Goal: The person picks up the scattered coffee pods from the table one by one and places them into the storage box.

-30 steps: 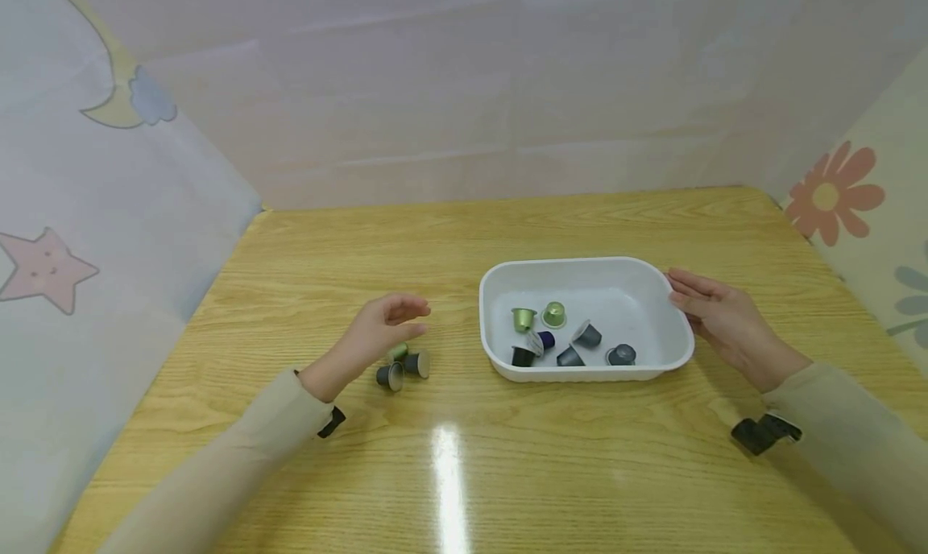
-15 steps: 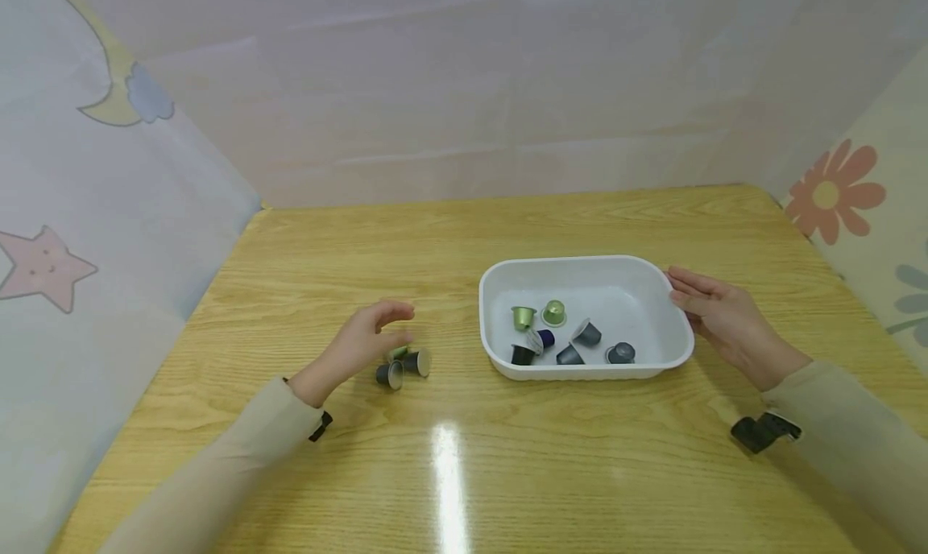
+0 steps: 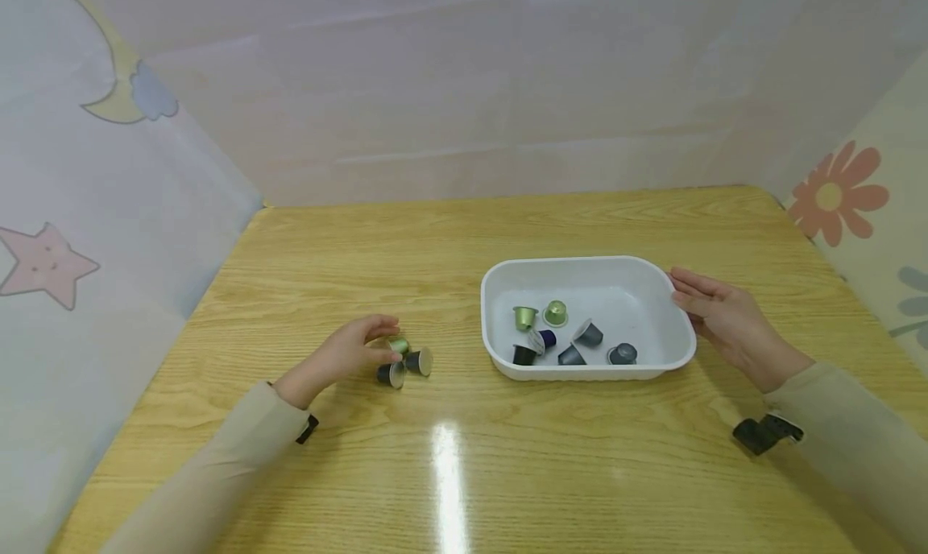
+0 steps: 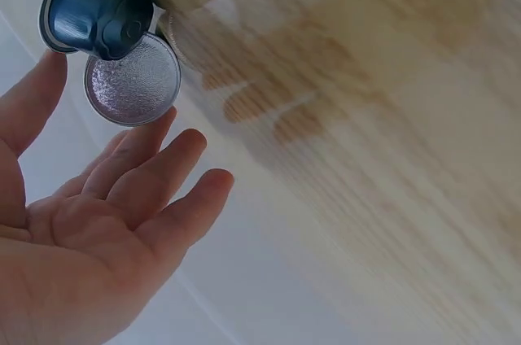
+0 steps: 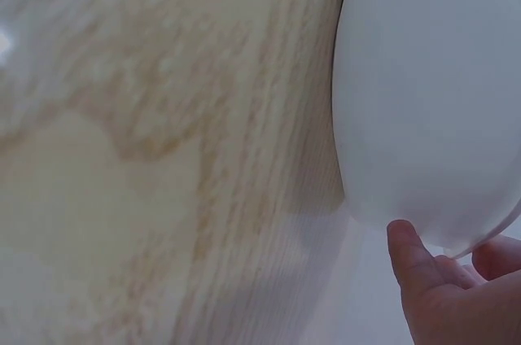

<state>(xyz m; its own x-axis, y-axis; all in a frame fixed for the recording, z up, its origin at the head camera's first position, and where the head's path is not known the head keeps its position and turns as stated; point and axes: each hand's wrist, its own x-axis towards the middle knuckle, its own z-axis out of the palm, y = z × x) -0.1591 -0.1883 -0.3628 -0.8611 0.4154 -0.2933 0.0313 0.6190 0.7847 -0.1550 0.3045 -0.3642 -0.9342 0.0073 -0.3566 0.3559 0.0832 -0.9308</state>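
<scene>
My left hand [image 3: 348, 351] is over a small cluster of coffee capsules left of the tray, thumb and fingers apart. A green capsule [image 3: 399, 345] lies right at its fingertips, beside two dark capsules [image 3: 419, 361] lying on their sides. In the left wrist view, the thumb tip overlaps the rim of a dark capsule [image 4: 98, 11], and a silver capsule lid [image 4: 133, 80] shows above the other fingers. My right hand [image 3: 732, 324] rests against the right end of the white tray [image 3: 587, 373], its fingers extended along the outer wall [image 5: 431, 117].
Inside the tray are several capsules: two green [image 3: 555, 312], a purple one [image 3: 547, 339], and black and grey ones [image 3: 622, 354]. The wooden table [image 3: 362, 248] meets a draped wall [image 3: 406, 95] at its far edge.
My left hand has drawn back leftward and lower, bringing its fingertips to the green capsule. The right hand and the tray have stayed put.
</scene>
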